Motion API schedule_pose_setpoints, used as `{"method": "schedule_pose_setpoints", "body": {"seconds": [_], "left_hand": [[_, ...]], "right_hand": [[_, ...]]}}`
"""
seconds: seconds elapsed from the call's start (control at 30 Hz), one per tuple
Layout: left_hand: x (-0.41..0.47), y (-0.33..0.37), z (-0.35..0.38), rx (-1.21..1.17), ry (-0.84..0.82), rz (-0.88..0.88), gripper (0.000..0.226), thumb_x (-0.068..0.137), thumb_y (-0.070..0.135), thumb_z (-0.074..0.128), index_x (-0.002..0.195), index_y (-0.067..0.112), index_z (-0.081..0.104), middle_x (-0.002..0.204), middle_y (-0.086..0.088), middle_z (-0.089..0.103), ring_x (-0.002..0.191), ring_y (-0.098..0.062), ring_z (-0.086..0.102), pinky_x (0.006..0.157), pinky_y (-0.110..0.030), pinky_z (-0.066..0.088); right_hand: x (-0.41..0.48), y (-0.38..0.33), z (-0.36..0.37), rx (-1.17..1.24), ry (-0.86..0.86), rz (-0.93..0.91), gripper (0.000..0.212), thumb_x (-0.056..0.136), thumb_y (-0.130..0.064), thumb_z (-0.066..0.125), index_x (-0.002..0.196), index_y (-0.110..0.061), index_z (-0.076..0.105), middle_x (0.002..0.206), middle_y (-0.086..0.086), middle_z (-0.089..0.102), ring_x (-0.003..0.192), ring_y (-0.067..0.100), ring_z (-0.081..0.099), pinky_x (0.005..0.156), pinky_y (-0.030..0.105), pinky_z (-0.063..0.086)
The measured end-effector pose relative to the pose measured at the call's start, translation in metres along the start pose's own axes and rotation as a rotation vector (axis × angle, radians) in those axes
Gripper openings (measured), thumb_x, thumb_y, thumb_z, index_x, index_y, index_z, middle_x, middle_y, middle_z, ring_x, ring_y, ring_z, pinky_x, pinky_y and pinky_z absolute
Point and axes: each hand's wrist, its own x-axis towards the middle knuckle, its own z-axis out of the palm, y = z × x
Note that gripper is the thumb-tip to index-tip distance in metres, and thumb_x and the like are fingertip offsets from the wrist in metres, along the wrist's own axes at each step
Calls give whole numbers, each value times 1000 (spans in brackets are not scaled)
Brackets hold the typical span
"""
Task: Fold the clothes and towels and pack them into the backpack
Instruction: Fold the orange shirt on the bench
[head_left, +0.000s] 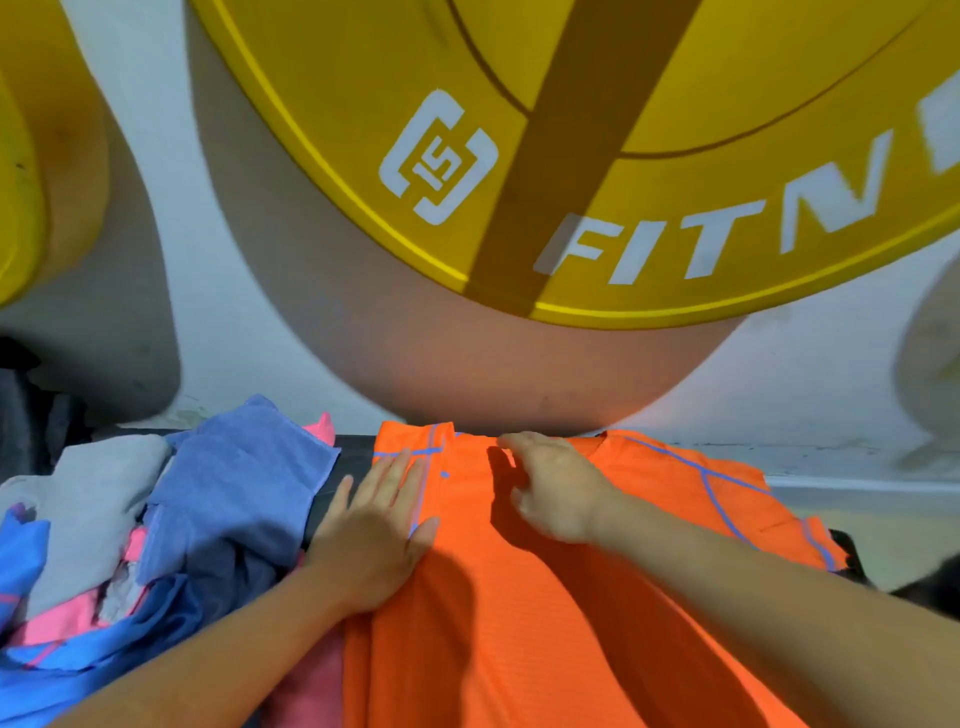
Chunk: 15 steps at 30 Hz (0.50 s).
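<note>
A big yellow rubber weight plate (363, 78) with white lettering leans against the pale wall (831, 374) and fills the top of the view. The edge of a second yellow plate (31, 156) shows at far left.

Below them, a bright orange sports shirt with thin blue piping (519, 623) lies spread across the dark table (343, 457), from the near edge of the view to the wall. Its left side is folded inward, and one sleeve reaches out to the right.

Just left of the shirt is a loose heap of unfolded laundry. A blue terry towel (244, 478) lies on top, with a grey towel (88, 499) beside it. Pink cloth (62, 618), a dark navy piece (244, 566) and a bright blue garment (78, 670) are bunched underneath.

The left hand (374, 540) lies flat with straight fingers, pressing on the shirt's folded left edge. The right hand (556, 488) is blurred and rests near the neckline with its fingers bent down onto the fabric. Whether it pinches the cloth cannot be told.
</note>
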Motion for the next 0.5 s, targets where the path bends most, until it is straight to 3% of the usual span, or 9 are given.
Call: {"method": "schedule_pose_setpoints", "body": {"seconds": [0.07, 0.13, 0.17, 0.23, 0.3, 0.4, 0.5], "left_hand": [[1, 12, -19, -17, -22, 16, 79, 79, 59, 24, 140, 14, 45, 150, -5, 37, 135, -22, 42, 103, -50, 37], [6, 36, -39, -118, -54, 109, 90, 72, 64, 5, 151, 23, 21, 159, 5, 8, 146, -16, 12, 117, -37, 14], [7, 54, -50, -162, -65, 153, 92, 69, 63, 3, 151, 25, 21, 159, 6, 9, 146, -17, 11, 117, -33, 13], [8, 99, -71, -200, -11, 256, 87, 70, 60, 7, 142, 26, 40, 148, 3, 34, 137, -21, 33, 112, -34, 31], [10, 150, -76, -179, -18, 395, 65, 81, 53, 21, 131, 27, 53, 129, 2, 50, 121, -20, 45, 103, -34, 39], [9, 232, -64, -179, -22, 521, 34, 92, 37, 46, 119, 21, 59, 117, -3, 55, 114, -24, 47, 98, -38, 41], [9, 301, -53, -196, -37, 455, 35, 92, 37, 51, 118, 13, 56, 118, -9, 53, 116, -28, 44, 95, -39, 39]], "right_hand": [[-10, 22, -31, -76, -88, 14, 54, 87, -16, 52, 139, -14, 41, 137, 12, 51, 125, 29, 48, 99, 30, 38], [-27, 53, -59, -146, -142, 61, 50, 89, -18, 52, 138, -15, 43, 130, 12, 58, 119, 28, 53, 91, 29, 41], [-37, 71, -69, -162, -136, 111, 47, 90, -20, 52, 136, -16, 45, 128, 12, 60, 117, 27, 55, 89, 28, 42], [-55, 109, -84, -124, -79, 274, 43, 92, -25, 53, 134, -15, 48, 128, 12, 60, 116, 27, 56, 87, 27, 42], [-66, 150, -91, -11, 11, 467, 43, 93, -25, 55, 133, -11, 49, 130, 14, 58, 118, 27, 54, 89, 27, 40], [-79, 192, -90, 226, 43, 651, 28, 92, -29, 54, 109, -6, 57, 105, 14, 55, 99, 29, 56, 79, 30, 38], [-85, 206, -80, 462, -62, 780, 33, 94, -42, 49, 109, -14, 58, 102, 8, 54, 95, 27, 54, 77, 33, 37]]}}
